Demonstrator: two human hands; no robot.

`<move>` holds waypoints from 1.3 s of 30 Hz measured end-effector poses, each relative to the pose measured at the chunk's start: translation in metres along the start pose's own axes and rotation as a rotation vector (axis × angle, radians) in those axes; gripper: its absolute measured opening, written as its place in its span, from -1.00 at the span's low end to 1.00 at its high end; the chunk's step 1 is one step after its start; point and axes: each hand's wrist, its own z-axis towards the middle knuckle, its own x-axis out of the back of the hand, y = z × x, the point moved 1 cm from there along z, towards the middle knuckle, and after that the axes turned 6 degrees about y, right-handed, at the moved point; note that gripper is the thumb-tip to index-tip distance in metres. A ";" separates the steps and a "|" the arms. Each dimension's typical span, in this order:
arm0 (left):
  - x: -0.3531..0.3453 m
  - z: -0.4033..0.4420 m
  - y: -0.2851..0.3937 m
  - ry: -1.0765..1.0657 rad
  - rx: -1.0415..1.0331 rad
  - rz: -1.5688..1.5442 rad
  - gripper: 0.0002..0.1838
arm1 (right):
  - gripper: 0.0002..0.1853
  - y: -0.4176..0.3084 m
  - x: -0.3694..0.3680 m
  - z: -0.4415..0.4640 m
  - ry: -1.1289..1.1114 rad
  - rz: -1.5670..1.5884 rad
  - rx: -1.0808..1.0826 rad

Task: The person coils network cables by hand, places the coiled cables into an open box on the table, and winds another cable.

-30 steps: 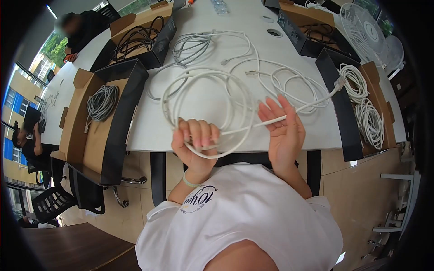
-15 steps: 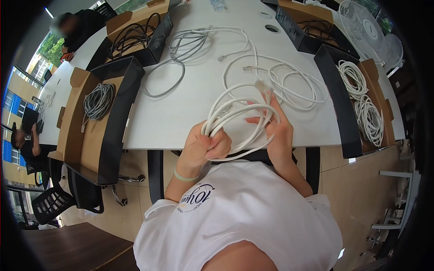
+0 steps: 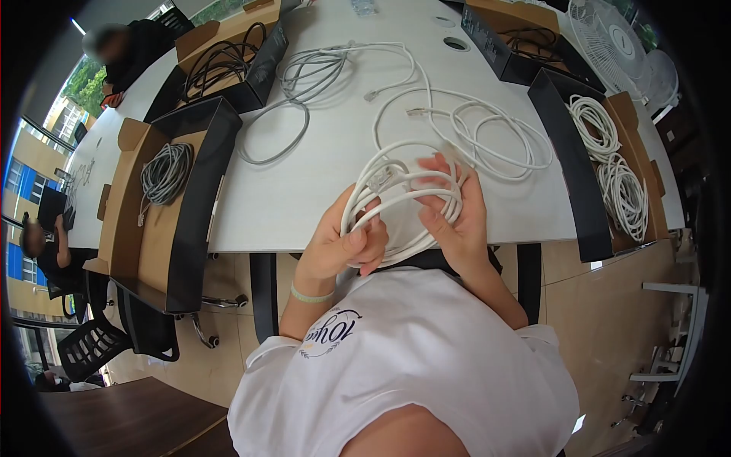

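Note:
A white network cable [image 3: 415,196] is wound into a coil of several loops in front of my chest, above the near table edge. My left hand [image 3: 350,238] is closed around the loops on the coil's left side. On the other side, my right hand [image 3: 455,209] grips the loops between thumb and fingers. A clear plug [image 3: 381,177] shows inside the coil near the left fingers. Beyond my hands, loose white cable [image 3: 499,145] lies in loops on the table, and a grey cable [image 3: 304,84] is spread out to the left of it.
An open box [image 3: 194,206] with a grey cable coil stands left; another box [image 3: 563,152] with white coils stands right. Boxes of black cables [image 3: 228,65] [image 3: 533,49] sit farther back. A white fan [image 3: 613,42] is at the far right. Two people sit at left.
My right hand has come down and closed onto the coil's right side, where its fingers were raised at a plug. My left hand has turned slightly around the loops.

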 end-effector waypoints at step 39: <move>-0.013 -0.009 -0.005 0.406 -0.605 1.171 -0.76 | -0.25 -0.024 0.011 0.000 -0.028 -0.675 0.237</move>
